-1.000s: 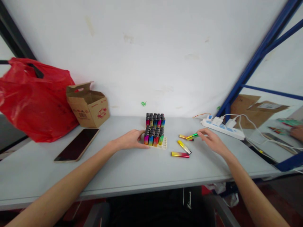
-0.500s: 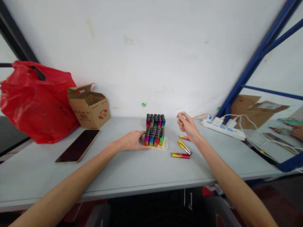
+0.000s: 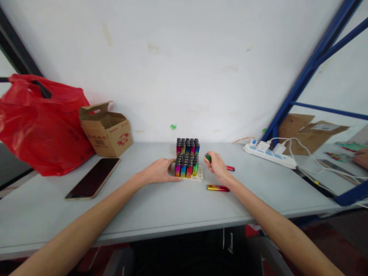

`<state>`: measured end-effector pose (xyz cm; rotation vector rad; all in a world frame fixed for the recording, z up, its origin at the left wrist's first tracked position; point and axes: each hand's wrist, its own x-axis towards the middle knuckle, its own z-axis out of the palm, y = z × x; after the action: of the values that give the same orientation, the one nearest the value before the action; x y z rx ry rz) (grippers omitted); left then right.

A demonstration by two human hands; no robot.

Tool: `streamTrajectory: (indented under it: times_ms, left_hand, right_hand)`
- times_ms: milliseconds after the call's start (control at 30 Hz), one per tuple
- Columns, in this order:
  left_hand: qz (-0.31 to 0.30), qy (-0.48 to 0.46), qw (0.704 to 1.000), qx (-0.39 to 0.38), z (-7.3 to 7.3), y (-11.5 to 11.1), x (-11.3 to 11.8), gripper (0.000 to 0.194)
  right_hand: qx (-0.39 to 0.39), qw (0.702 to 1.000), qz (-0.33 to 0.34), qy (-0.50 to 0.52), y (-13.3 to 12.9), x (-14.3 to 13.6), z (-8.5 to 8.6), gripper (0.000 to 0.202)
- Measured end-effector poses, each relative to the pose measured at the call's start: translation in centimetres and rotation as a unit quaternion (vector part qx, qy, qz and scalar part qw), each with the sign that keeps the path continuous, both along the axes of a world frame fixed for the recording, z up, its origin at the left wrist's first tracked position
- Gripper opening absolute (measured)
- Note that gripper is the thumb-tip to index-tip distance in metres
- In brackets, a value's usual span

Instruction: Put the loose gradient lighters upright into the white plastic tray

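Note:
My left hand is wrapped around the left side of a white tray, thumb at its front edge. Several colourful lighters with black tops stand upright in the tray; holes at its right end hold nothing. Closed in my right hand, just right of the tray, is a lighter with a green end showing. A red lighter lies partly hidden behind that hand. Nearer the front, a yellow-and-red lighter lies flat on the table.
Another block of upright lighters stands behind the tray. A phone, an open cardboard box and a red plastic bag are at left. At right lie a power strip with cables and a blue metal frame.
My right hand has moved left and toward me, closer to the tray, with the lighter in it. A yellow-and-silver lighter seen earlier is no longer visible. My left hand stays on the tray.

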<state>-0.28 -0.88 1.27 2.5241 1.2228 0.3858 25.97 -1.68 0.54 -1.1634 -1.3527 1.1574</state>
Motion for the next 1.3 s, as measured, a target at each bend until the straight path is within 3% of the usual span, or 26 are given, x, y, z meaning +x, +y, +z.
streamTrajectory:
  times_ms: [200, 367, 533, 600, 800, 1067, 1300]
  left_hand:
    - [0.009, 0.005, 1.000, 0.012, -0.1, 0.0, 0.1, 0.064]
    - [0.000, -0.005, 1.000, 0.004, -0.1, 0.1, 0.1, 0.064]
    - [0.004, 0.010, 1.000, -0.002, 0.0, 0.1, 0.1, 0.070]
    - [0.002, 0.008, 1.000, -0.002, 0.0, 0.0, 0.0, 0.070]
    - [0.004, 0.010, 1.000, -0.003, 0.1, -0.1, 0.0, 0.070]
    - [-0.006, -0.005, 1.000, -0.011, 0.2, -0.1, 0.1, 0.069]
    - [-0.005, -0.005, 1.000, -0.016, 0.2, -0.1, 0.1, 0.068]
  right_hand:
    - [0.000, 0.997, 0.074, 0.017, 0.1, 0.6, 0.1, 0.056]
    - [0.153, 0.980, 0.087, -0.091, -0.5, 1.8, 0.5, 0.048]
    - [0.310, 0.909, 0.036, -0.275, -0.8, 2.2, 0.7, 0.037]
    - [0.310, 0.898, 0.053, -0.308, -1.0, 2.2, 0.7, 0.036]
    - [0.247, 0.918, 0.115, -0.288, -1.5, 1.9, 0.2, 0.037]
    - [0.262, 0.890, 0.170, -0.331, -0.9, 2.6, 0.4, 0.046]
    - [0.262, 0.884, 0.116, -0.370, -1.1, 1.9, 0.1, 0.046]
